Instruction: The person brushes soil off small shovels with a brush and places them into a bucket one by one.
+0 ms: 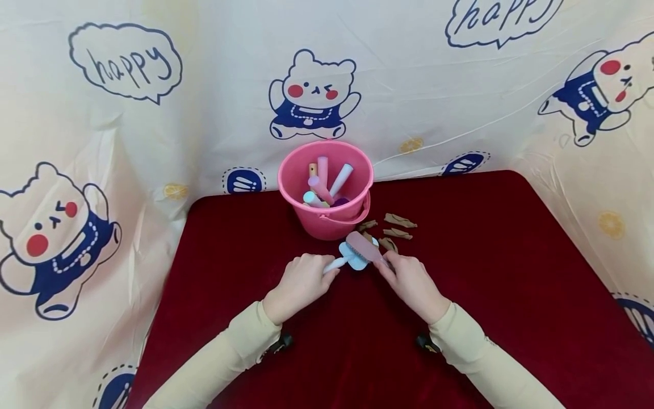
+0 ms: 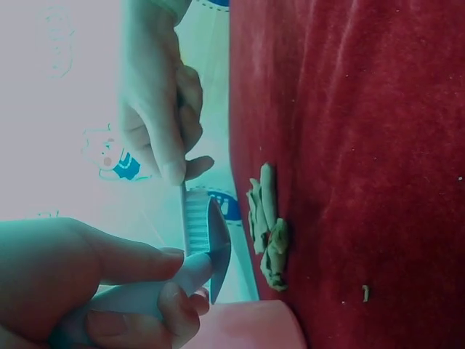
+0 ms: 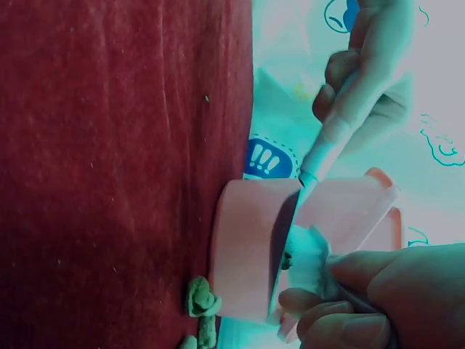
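Observation:
My left hand [image 1: 301,282] grips the handle of a small light-blue scoop [image 1: 360,264] with a rounded, lobed head. In my right hand [image 1: 413,284] is the handle of a mauve brush [image 1: 360,244]. The brush lies over the scoop's head, its pale bristles [image 2: 196,218] facing the scoop in the left wrist view. A small dark bit [image 3: 287,260] shows between brush and scoop in the right wrist view. Just beyond the brush, several brown, curled, dry-looking pieces [image 1: 400,220] lie on the red cloth; the brush partly hides some of them.
A pink bucket [image 1: 327,224] stands behind the scoop, holding several pink, blue and wooden handles [image 1: 341,179]. Dark red cloth [image 1: 245,238] covers the table. White printed fabric [image 1: 230,102] hangs behind it and at both sides. Tiny crumbs [image 2: 365,293] dot the cloth.

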`<state>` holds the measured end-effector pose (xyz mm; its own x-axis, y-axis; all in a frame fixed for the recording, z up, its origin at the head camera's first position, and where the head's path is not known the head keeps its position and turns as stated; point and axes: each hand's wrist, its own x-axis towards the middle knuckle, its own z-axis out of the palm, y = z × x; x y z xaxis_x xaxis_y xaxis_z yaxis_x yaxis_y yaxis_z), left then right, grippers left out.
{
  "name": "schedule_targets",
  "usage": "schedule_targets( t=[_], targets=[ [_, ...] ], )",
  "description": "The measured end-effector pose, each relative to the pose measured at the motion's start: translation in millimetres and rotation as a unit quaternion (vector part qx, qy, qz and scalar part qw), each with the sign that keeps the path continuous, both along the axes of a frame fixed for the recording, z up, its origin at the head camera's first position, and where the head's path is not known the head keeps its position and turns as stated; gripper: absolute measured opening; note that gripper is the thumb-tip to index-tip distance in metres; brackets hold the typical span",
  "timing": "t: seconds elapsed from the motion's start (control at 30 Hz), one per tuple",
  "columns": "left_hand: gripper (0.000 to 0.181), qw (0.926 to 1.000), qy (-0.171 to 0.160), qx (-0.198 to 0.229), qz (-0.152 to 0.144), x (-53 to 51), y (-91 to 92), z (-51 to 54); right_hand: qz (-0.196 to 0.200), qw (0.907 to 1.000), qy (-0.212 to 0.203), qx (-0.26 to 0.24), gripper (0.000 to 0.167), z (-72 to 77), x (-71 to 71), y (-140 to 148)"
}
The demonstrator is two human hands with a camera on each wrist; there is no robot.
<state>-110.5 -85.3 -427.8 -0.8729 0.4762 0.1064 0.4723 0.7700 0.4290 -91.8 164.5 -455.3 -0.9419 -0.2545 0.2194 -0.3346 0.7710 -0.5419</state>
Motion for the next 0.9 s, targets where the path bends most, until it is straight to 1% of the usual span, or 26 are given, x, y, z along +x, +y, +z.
schedule_targets(
  t=[0.13, 0.3, 0.37, 0.5, 0.7, 0.8, 0.9],
  targets=[
    [0.018, 1.0000, -0.002, -0.005, -0.001, 0.2, 0.2, -0.9, -0.002, 1.0000, -0.006, -0.006, 0.017, -0.7, -0.5, -0.5],
    [0.024, 0.9998, 0.011, -0.009, 0.010, -3.0, -0.9, -1.4, 0.030, 0.9995, 0.003, -0.013, 0.022, -4.7, -0.7, -6.2],
    [0.025, 0.9997, 0.018, -0.008, 0.012, -3.7, -1.9, -1.0, 0.034, 0.9993, 0.012, -0.008, 0.024, -5.8, -0.7, -7.7],
    [0.021, 0.9998, 0.017, 0.001, 0.008, -3.7, -3.1, -0.4, 0.018, 0.9995, 0.027, 0.001, 0.023, -5.8, -0.9, -7.9],
    [0.020, 1.0000, 0.004, 0.002, 0.001, -1.6, -4.2, 0.0, -0.006, 0.9998, 0.017, 0.006, 0.022, -4.7, -2.4, -2.6],
    [0.022, 1.0000, -0.004, 0.003, 0.000, -0.9, -4.8, 1.0, -0.022, 0.9995, 0.021, 0.009, 0.021, -4.6, -4.0, 1.3],
    [0.024, 1.0000, -0.006, -0.003, 0.006, -0.1, -5.9, 0.5, -0.012, 0.9996, 0.025, 0.000, 0.019, -5.3, -3.9, 1.0]
  ],
)
